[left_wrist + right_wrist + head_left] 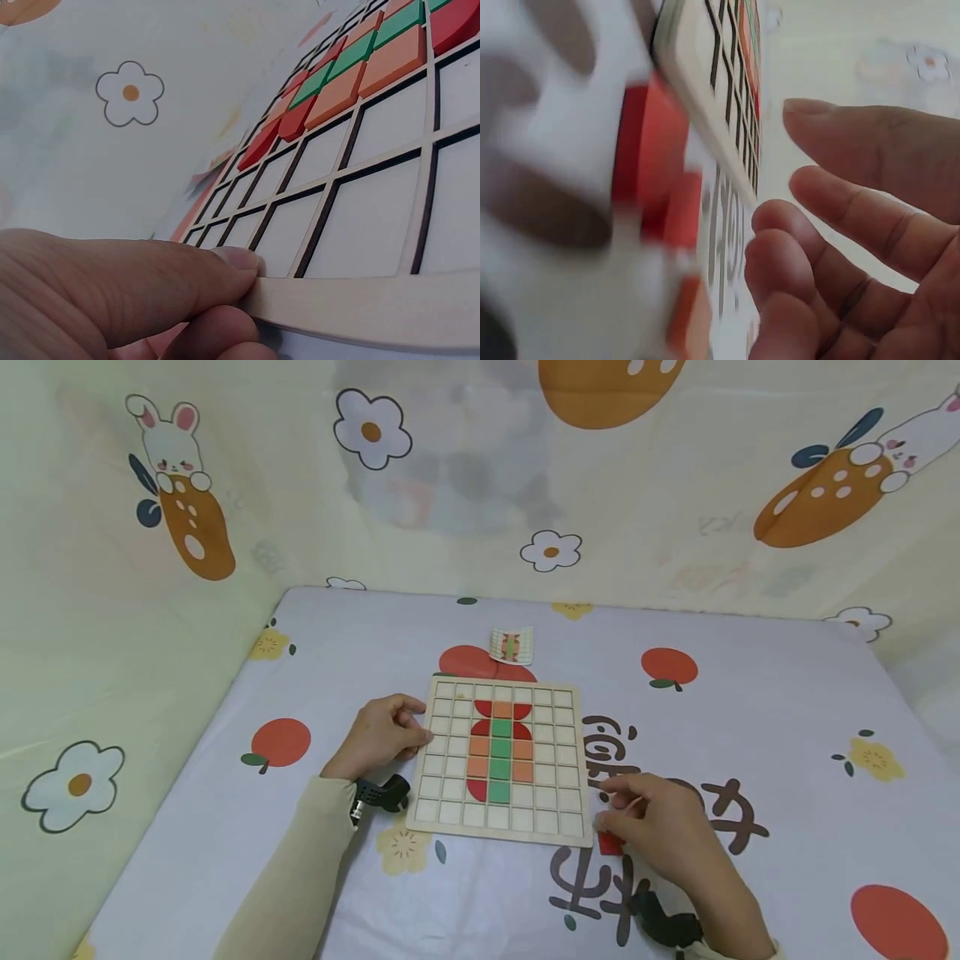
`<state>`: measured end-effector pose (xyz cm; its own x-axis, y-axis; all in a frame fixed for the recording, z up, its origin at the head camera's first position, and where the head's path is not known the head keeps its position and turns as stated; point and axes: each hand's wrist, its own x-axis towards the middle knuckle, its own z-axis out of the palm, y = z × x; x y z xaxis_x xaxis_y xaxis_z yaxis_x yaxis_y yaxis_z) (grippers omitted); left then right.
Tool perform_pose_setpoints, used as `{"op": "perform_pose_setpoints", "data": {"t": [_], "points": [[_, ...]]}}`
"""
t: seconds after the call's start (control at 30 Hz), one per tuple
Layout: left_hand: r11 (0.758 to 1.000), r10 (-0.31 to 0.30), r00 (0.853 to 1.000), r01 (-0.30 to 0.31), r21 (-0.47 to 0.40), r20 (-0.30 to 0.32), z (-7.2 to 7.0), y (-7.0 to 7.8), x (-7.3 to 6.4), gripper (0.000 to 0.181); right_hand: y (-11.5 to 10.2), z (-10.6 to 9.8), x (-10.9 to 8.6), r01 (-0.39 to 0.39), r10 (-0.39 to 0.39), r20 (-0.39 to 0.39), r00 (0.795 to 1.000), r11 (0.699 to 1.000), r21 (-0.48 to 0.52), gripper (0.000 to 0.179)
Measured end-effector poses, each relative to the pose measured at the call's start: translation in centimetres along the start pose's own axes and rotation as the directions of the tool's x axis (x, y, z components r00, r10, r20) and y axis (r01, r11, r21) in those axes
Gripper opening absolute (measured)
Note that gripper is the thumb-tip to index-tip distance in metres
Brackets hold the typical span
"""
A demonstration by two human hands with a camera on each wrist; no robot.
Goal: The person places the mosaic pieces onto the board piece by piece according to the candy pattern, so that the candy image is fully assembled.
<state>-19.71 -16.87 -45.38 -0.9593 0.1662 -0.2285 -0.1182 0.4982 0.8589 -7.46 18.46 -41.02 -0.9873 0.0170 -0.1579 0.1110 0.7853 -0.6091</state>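
A square wooden grid board (495, 836) lies on the table, with a column of green tiles (500, 747) flanked by orange tiles (522, 771) and round-edged red tiles (476, 790). At its left rim, my left hand (380, 732) grips the edge, the thumb (217, 266) on top and curled fingers below. My right hand (663, 827) hovers by the lower right corner, thumb apart from loosely bent fingers, holding nothing. Below it on the cloth are red blocks (660, 150), partly hidden in the head view, and an orange block (691, 319).
A small pattern card (527, 647) with a similar coloured design lies beyond the board's far edge. The tablecloth (750, 710) has printed fruit, flowers and lettering. Patterned curtains (465, 468) stand behind and to the sides.
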Motion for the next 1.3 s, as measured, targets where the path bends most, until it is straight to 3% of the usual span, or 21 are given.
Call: {"op": "perform_pose_setpoints", "data": {"t": [0.23, 0.53, 0.8, 1.03, 1.3], "points": [[1.000, -0.007, 1.000, 0.007, -0.006, -0.001, -0.1, -0.1, -0.1, 0.042, 3.4, -1.7, -0.9, -0.082, 0.081, -0.035, 0.996, 0.995, -0.053, 0.034], [1.000, -0.001, 1.000, 0.001, -0.007, -0.003, -0.2, 0.1, -0.2, 0.042, 5.5, -2.2, -1.3, -0.205, 0.208, 0.034, 0.977, 0.975, -0.083, 0.037], [1.000, 0.004, 1.000, -0.004, 0.007, -0.001, -0.1, 0.1, -0.1, 0.041, 5.6, -2.0, -1.3, -0.220, 0.222, 0.045, 0.974, 0.975, -0.043, 0.030], [1.000, 0.008, 1.000, -0.008, 0.003, 0.000, -0.1, 0.2, -0.2, 0.041, 5.3, -1.9, -1.6, -0.155, 0.155, 0.012, 0.988, 0.988, 0.006, 0.021], [1.000, 0.000, 1.000, 0.000, -0.001, 0.002, -0.1, 0.2, -0.2, 0.042, 4.9, -1.5, -1.8, -0.152, 0.152, 0.006, 0.988, 0.985, 0.080, 0.019]]}}
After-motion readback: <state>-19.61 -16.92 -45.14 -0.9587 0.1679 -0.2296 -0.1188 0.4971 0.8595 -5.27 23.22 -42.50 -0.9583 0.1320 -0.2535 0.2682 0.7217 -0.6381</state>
